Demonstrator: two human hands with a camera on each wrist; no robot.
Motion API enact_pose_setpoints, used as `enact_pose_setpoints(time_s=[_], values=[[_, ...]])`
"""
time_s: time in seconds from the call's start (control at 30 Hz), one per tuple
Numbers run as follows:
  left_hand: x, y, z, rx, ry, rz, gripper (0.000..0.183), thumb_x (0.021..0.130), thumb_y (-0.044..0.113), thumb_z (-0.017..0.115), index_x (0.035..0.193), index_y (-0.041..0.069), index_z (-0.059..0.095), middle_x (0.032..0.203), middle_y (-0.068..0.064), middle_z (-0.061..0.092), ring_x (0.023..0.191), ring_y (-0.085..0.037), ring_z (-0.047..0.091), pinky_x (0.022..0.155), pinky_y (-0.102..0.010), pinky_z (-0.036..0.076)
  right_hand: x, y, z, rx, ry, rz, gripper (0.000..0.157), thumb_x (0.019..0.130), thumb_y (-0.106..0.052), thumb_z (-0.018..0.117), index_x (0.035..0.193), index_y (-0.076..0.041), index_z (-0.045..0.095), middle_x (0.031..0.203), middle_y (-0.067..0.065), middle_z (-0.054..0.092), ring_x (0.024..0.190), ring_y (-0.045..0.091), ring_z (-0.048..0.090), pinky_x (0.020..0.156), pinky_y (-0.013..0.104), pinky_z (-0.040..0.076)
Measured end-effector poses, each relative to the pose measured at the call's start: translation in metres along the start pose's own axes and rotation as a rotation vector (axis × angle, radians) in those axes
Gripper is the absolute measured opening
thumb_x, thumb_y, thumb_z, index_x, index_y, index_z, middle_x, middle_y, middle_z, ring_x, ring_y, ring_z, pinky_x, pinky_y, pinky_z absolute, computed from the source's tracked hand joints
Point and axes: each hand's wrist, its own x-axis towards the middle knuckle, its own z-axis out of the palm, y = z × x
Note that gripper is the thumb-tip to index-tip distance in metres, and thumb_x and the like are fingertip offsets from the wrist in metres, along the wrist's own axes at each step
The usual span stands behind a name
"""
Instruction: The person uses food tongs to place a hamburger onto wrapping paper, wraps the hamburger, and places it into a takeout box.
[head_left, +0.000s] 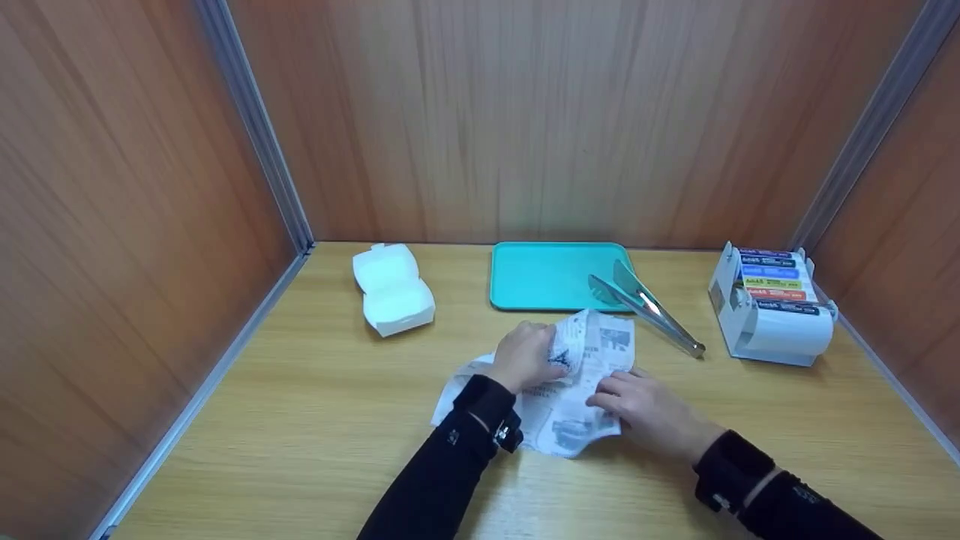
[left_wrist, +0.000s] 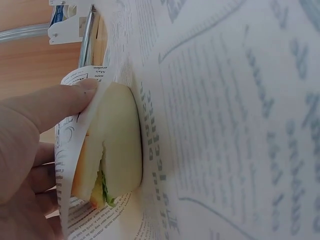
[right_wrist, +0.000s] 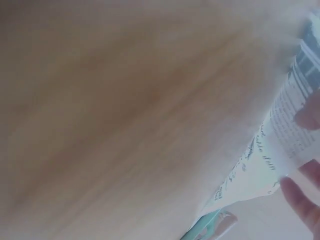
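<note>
A newsprint-patterned sheet of wrapping paper (head_left: 559,416) lies on the table between both hands. Inside its fold, the left wrist view shows a sandwich (left_wrist: 120,140) with pale bread and a bit of green leaf at its open side. My left hand (head_left: 523,356) grips the folded-over flap, thumb on the paper near the sandwich and the other fingers curled behind it. At the sheet's right edge, my right hand (head_left: 649,409) pinches the paper between thumb and fingers. From the head view the sandwich is hidden under the paper.
Behind the paper lies a teal tray (head_left: 540,277), with metal tongs (head_left: 660,319) resting partly over its right side. An open white box (head_left: 394,289) stands at the back left. To the right is a white dispenser (head_left: 780,330) with coloured labels. Wooden panels enclose the table.
</note>
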Motion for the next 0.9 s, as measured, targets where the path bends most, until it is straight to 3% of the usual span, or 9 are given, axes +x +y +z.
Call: enact_pose_setpoints(time_s=[0.17,0.33,0.47,0.53,0.67,0.77,0.9], values=[[-0.004,0.001,0.001,0.001,0.005,0.029,0.056,0.083,0.04,0.093,0.125,0.009,0.071,0.111,-0.003,0.072,0.102,-0.02,0.061,0.09,-0.034,0.053,0.004,0.002,-0.006,0.029,0.038,0.006,0.025,0.08,-0.003,0.088,0.101,-0.015,0.082,0.101,-0.004,0.076,0.096,0.016,0.071,0.087,0.043,0.057],[-0.014,0.001,-0.002,0.013,-0.017,0.082,0.074,0.084,0.043,0.092,0.142,0.006,0.065,0.133,-0.008,0.07,0.117,-0.024,0.062,0.102,-0.035,0.053,0.012,-0.001,-0.024,0.1,0.033,0.069,0.027,0.081,-0.001,0.088,0.102,-0.018,0.083,0.103,-0.007,0.077,0.105,0.017,0.072,0.092,0.047,0.054],[-0.019,0.0,-0.005,0.018,-0.046,0.101,0.092,0.085,0.041,0.091,0.158,0.004,0.049,0.153,-0.013,0.057,0.138,-0.027,0.055,0.115,-0.039,0.047,0.025,0.0,-0.034,0.144,0.051,0.116,0.024,0.086,-0.001,0.086,0.105,-0.016,0.082,0.107,-0.005,0.077,0.11,0.018,0.071,0.1,0.051,0.054],[-0.019,0.0,-0.005,0.02,-0.037,0.117,0.087,0.091,0.032,0.087,0.16,0.002,0.044,0.155,-0.015,0.055,0.141,-0.028,0.053,0.117,-0.039,0.045,0.033,0.002,-0.035,0.16,0.062,0.154,0.023,0.088,-0.002,0.085,0.106,-0.015,0.081,0.108,-0.006,0.076,0.109,0.016,0.07,0.1,0.05,0.055],[-0.019,-0.006,-0.002,0.017,0.056,0.215,0.052,0.103,0.009,0.068,0.152,-0.002,0.054,0.143,-0.017,0.064,0.132,-0.029,0.061,0.112,-0.037,0.05,0.05,0.007,-0.031,0.203,0.085,0.242,0.02,0.093,-0.002,0.081,0.108,-0.015,0.078,0.108,-0.006,0.074,0.107,0.013,0.069,0.096,0.042,0.058],[-0.023,-0.015,-0.001,-0.098,0.093,0.292,0.041,0.105,0.0,0.055,0.146,-0.003,0.06,0.136,-0.018,0.067,0.129,-0.031,0.061,0.112,-0.039,0.049,0.062,0.01,-0.021,0.218,0.096,0.289,0.013,0.097,-0.005,0.077,0.106,-0.015,0.076,0.102,-0.005,0.074,0.1,0.012,0.07,0.092,0.039,0.059],[-0.024,-0.021,0.0,-0.352,0.054,0.267,0.035,0.105,0.008,0.054,0.137,0.003,0.067,0.13,-0.011,0.066,0.125,-0.026,0.059,0.111,-0.037,0.048,0.071,0.012,-0.007,0.204,0.104,0.354,0.008,0.1,-0.008,0.074,0.106,-0.013,0.075,0.096,-0.003,0.075,0.093,0.015,0.072,0.087,0.04,0.057]])
